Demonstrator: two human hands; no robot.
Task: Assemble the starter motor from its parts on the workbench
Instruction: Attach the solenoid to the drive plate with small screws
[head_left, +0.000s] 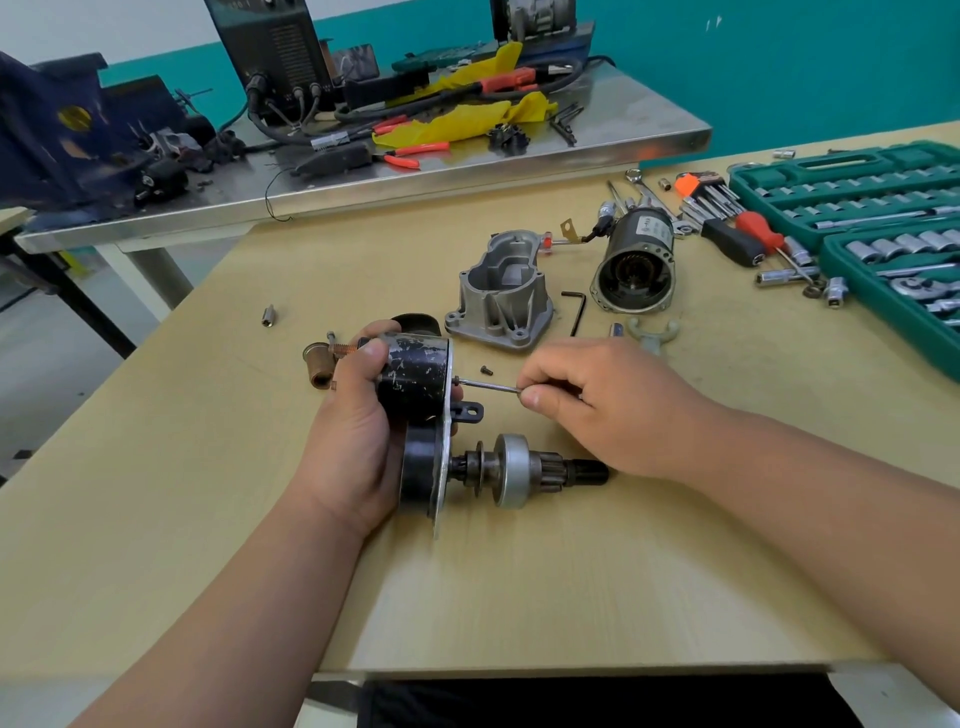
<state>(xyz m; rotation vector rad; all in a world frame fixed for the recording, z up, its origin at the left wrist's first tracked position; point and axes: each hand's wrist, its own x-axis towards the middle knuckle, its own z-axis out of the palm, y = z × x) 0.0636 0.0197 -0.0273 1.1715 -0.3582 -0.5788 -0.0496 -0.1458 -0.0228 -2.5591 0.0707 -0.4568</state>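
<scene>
At centre of the worktop (571, 597), left hand (358, 441) grips the black solenoid (413, 376) on its plate. Right hand (597, 402) pinches a thin hex key (488, 385), tip at a screw on the plate face. Step looks like fastening solenoid to plate. Next: seat the loose screw (486, 370), then fit the grey housing (501, 293).

No legible text; label on motor housing (641, 244) too blurred.
</scene>
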